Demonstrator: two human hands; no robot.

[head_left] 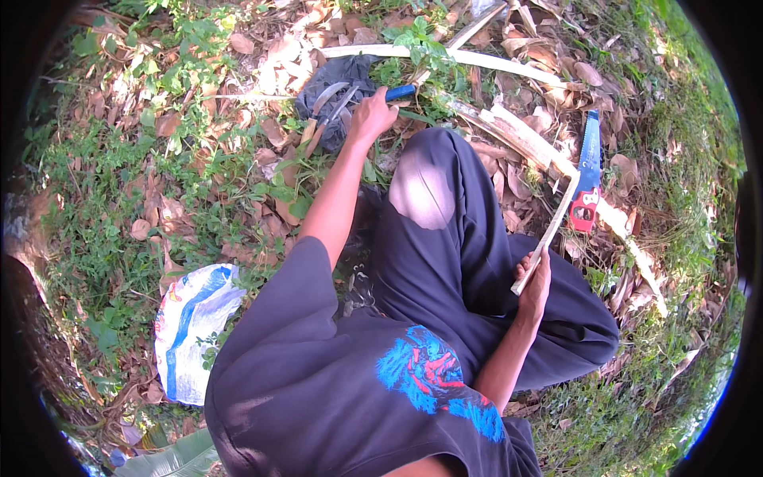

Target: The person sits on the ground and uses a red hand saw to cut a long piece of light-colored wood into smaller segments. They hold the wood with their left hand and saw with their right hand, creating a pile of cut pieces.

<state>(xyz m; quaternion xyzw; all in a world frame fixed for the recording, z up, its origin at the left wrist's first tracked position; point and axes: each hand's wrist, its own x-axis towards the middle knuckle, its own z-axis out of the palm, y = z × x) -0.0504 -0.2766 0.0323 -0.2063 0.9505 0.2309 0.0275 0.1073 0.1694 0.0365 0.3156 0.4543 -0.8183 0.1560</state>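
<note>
Right fingers (538,274) wrap a pale strip (552,226) left of the saw (589,155); farther left of it, left fingers (380,109) curl by a blue handle (401,93), whether gripping I cannot tell.

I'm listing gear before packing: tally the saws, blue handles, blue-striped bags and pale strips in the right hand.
Saw: 1
Blue handle at the left hand: 1
Blue-striped bag: 1
Pale strip in the right hand: 1
Total: 4

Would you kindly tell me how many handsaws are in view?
1: the blue-bladed handsaw with a red handle lies on the ground, right of the pale, bent strip held in the right hand. Others may be hidden under leaves.
</note>
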